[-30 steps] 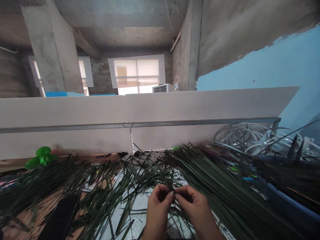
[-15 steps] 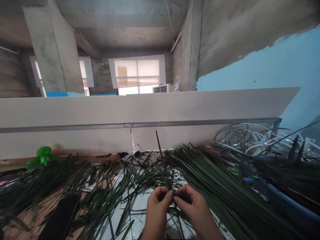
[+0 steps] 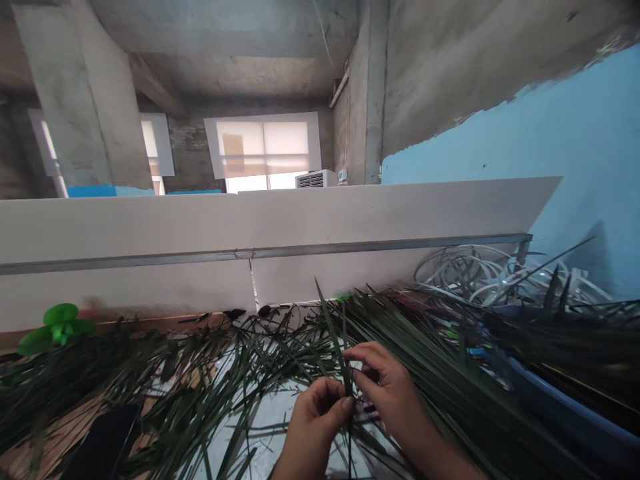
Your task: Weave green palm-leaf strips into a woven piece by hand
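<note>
Many loose, narrow, dark-green leaf strips (image 3: pixel 197 407) lie left of the grip. Next, the bare left hand (image 3: pixel 317 417) pinches between thumb and finger the lower part of one long, pointed, dark-green leaf blade (image 3: pixel 332 333), which rises beyond the grip. This blade should prove light and springy lengthwise, yet liable to crease or split; hold is best taken across its flat faces, near the pinch. To the right, the bare right hand (image 3: pixel 390 393) brings its fingertips to the blade above the pinch; whether they are closed cannot be told. Compared with half a second earlier, the right fingertips have moved farther up from the left's, and the blade shows broader.
</note>
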A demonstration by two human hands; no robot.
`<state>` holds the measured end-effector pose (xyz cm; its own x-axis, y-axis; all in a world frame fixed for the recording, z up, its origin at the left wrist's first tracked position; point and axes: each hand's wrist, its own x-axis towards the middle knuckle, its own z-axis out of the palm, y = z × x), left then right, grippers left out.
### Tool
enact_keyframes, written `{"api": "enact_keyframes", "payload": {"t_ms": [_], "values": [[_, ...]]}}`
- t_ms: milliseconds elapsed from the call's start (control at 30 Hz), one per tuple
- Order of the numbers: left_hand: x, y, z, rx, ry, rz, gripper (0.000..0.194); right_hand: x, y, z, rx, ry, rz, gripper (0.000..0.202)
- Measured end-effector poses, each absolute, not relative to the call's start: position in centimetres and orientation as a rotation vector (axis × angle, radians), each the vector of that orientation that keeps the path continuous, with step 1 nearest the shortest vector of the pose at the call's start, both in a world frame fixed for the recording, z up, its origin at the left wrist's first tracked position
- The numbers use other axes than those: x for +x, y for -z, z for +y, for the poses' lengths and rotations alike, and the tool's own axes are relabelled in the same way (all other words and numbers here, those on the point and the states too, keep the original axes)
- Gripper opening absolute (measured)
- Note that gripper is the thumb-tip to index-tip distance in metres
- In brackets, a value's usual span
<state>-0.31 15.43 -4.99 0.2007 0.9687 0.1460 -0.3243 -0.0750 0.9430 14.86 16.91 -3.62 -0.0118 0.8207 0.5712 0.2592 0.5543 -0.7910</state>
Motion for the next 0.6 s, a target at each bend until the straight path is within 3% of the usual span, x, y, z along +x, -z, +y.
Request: {"api": "enact_keyframes", "payload": {"t_ms": [267, 600], "values": [[-1.9, 3.5, 15.3, 1.341, -1.459, 0.838, 0.025, 13.8, 5.3, 17.4, -0.988, -0.643, -1.655, 0.012], [-4.4, -1.4, 14.0, 1.212, -1.533, 0.861, 0.023, 12.0, 4.4, 14.7, -0.828, -1.084, -2.018, 0.016]]}}
